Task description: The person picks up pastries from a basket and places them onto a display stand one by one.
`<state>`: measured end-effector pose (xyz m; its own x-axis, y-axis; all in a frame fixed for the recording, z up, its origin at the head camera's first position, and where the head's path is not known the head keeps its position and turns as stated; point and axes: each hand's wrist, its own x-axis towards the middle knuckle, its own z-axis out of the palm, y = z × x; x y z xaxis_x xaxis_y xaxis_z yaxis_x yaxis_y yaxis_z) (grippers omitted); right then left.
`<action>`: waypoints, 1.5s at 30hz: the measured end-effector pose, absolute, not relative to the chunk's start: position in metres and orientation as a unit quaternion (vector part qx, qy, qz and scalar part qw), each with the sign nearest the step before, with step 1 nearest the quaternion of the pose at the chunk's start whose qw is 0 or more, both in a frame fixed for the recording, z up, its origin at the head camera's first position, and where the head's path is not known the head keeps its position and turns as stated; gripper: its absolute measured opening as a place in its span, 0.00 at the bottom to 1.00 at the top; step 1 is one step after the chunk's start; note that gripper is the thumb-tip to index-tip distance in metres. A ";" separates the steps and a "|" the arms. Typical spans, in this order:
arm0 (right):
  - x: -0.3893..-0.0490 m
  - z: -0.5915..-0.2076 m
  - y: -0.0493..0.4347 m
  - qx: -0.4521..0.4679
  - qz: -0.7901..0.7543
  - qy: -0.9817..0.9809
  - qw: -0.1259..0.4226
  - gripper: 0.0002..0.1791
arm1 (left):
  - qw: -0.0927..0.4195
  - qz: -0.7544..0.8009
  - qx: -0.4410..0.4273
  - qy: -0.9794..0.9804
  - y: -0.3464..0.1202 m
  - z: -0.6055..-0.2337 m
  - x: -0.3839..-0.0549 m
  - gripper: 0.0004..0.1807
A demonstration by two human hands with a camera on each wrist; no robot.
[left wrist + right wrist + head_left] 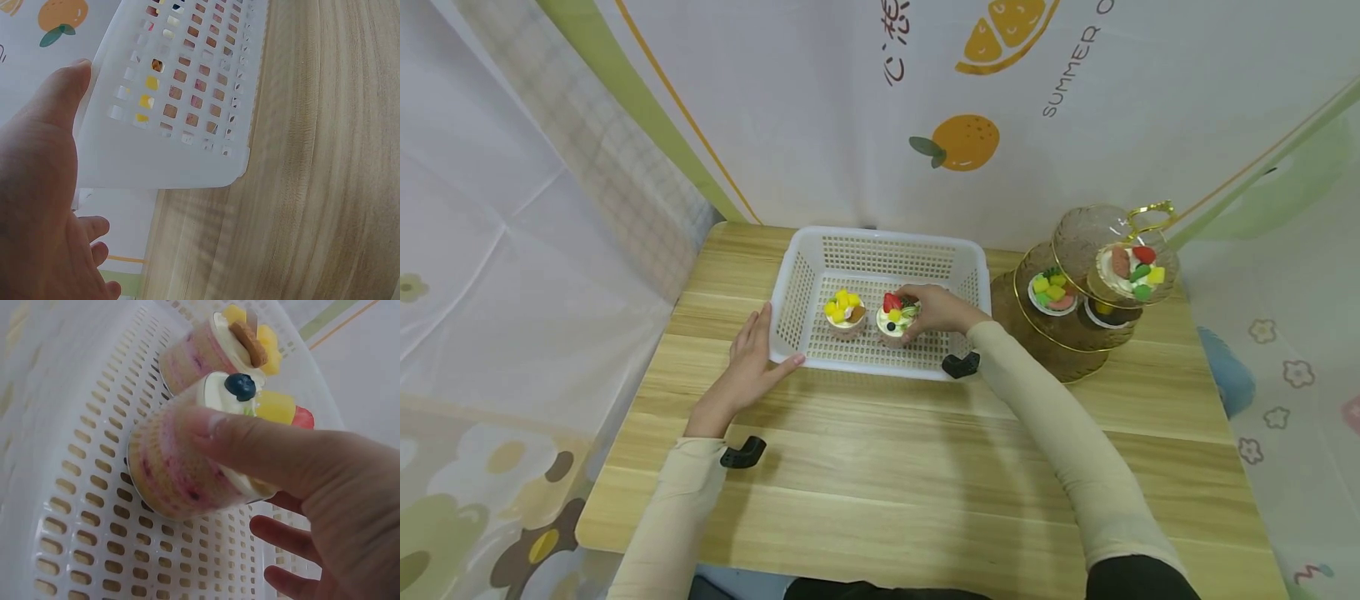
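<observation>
In the head view, my right hand [942, 309] reaches into the white plastic basket [880, 367] and grips a cupcake [891, 325] in a clear cup. Blueberry, strawberry and yellow fruit top its cream; in the right wrist view my thumb [250, 440] presses the cup's side. Next to it in the basket is a second cupcake [846, 317] with yellow fruit and a biscuit piece. My left hand [747, 364] rests against the basket's near left corner, fingers fairly straight along the side, thumb [65, 87] at the rim in the left wrist view.
Right of the basket stands a tiered stand [1075, 354] with gold rims and a gold handle [1152, 214]. A fruit cupcake [1123, 275] sits on its top tier, two others [1051, 293] lower down. The wooden table [865, 483] meets a printed curtain [820, 125] at the back.
</observation>
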<state>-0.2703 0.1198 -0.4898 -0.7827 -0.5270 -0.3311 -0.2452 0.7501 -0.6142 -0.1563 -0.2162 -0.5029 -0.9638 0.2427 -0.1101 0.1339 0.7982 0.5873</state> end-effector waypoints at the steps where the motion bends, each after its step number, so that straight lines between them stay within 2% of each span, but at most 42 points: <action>1: -0.270 -0.490 0.120 -0.214 -0.280 0.902 0.250 0.45 | 0.092 0.303 0.098 0.943 -0.216 -0.503 -0.156 0.58; 21: -0.270 -0.493 0.121 -0.212 -0.271 0.908 0.241 0.48 | 0.096 0.303 0.095 0.944 -0.216 -0.502 -0.156 0.58; 28: -0.270 -0.490 0.122 -0.196 -0.279 0.920 0.193 0.47 | 0.092 0.304 0.100 0.943 -0.216 -0.502 -0.156 0.58; 34: -0.263 -0.473 0.125 -0.175 -0.323 0.919 0.142 0.48 | 0.092 0.302 0.100 0.944 -0.216 -0.501 -0.156 0.58; 45: -0.227 -0.438 0.143 -0.107 -0.425 0.897 0.057 0.45 | 0.095 0.310 0.096 0.941 -0.216 -0.502 -0.156 0.59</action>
<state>-0.2274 0.1434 -0.4376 -0.9704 -0.2414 -0.0119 -0.1437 0.6162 -0.7744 -0.1560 -0.2160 -0.5018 -0.9636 0.2397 -0.1185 0.1222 0.7890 0.6021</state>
